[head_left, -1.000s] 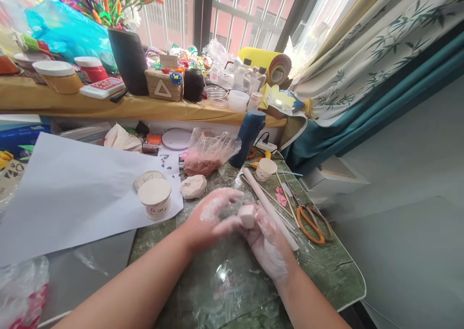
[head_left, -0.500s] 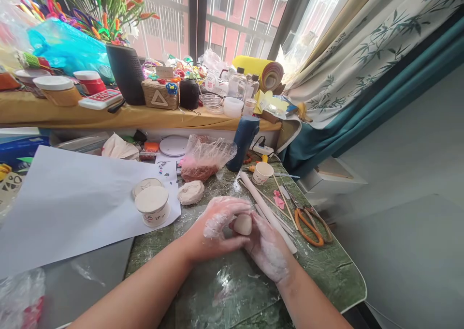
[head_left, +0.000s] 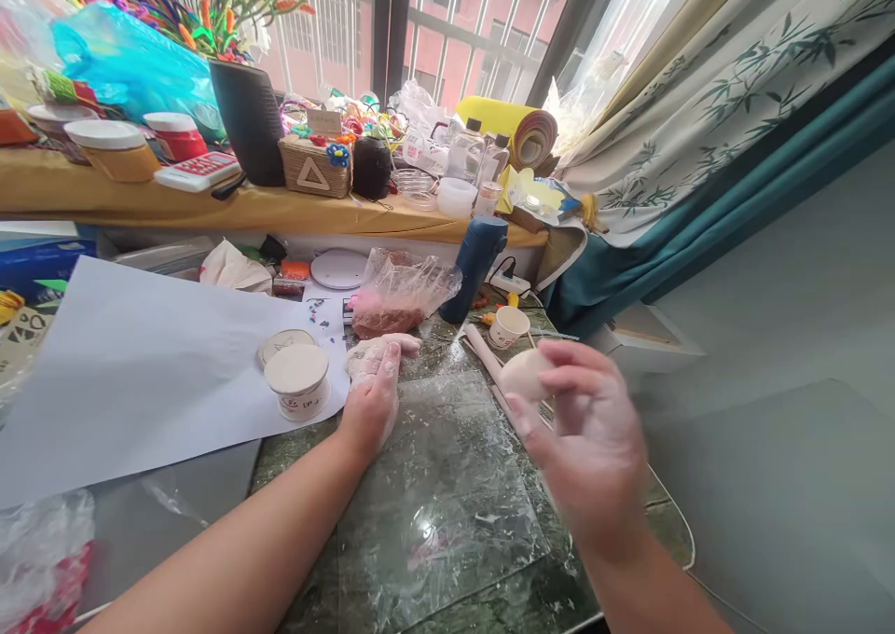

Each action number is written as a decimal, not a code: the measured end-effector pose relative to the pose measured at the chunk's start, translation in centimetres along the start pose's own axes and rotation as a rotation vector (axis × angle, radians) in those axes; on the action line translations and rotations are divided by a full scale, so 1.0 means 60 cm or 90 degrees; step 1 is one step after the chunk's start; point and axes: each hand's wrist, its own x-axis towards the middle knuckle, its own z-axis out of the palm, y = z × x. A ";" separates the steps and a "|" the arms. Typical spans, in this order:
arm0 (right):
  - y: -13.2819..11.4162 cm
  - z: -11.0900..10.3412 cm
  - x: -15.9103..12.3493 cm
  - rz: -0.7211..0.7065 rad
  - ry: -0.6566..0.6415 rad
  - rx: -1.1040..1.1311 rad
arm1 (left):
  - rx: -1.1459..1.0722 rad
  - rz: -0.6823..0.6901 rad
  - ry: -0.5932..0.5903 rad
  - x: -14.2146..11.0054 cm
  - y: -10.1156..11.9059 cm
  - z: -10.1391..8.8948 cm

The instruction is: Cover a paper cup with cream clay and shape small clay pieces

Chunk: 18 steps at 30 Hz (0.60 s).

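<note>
My right hand (head_left: 591, 447) is lifted above the green marble table (head_left: 447, 541) and pinches a small pale ball of clay (head_left: 524, 373) between thumb and fingers. My left hand (head_left: 374, 387), dusted white, reaches forward and lies over the pale clay lump (head_left: 364, 354) beside the sheet of white paper (head_left: 140, 364); its fingers curl on the lump. A clear plastic sheet (head_left: 440, 485) covers the table in front of me. A white rolling pin (head_left: 486, 354) lies partly behind my right hand.
Two lidded paper cups (head_left: 297, 378) stand on the paper. A plastic bag of reddish clay (head_left: 395, 294), a dark blue bottle (head_left: 475, 266) and a small paper cup (head_left: 508, 326) sit further back. A cluttered shelf (head_left: 244, 205) runs along the window. Curtains hang at right.
Both hands were together shaping the small clay piece. Now they have parted: my right hand has lifted the ball up and right, my left has reached forward onto the clay lump.
</note>
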 end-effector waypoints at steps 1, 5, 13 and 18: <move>0.011 0.003 -0.016 -0.026 -0.064 -0.056 | -0.014 0.026 0.000 0.000 0.000 0.001; 0.062 0.014 -0.085 -0.055 -0.326 -0.231 | -0.007 0.039 0.011 0.001 0.003 0.006; 0.080 0.065 -0.106 0.111 -0.277 -0.275 | -0.009 0.035 -0.021 0.000 0.002 0.010; 0.071 0.067 -0.086 0.120 -0.294 -0.230 | -0.013 -0.001 -0.023 0.003 -0.007 0.009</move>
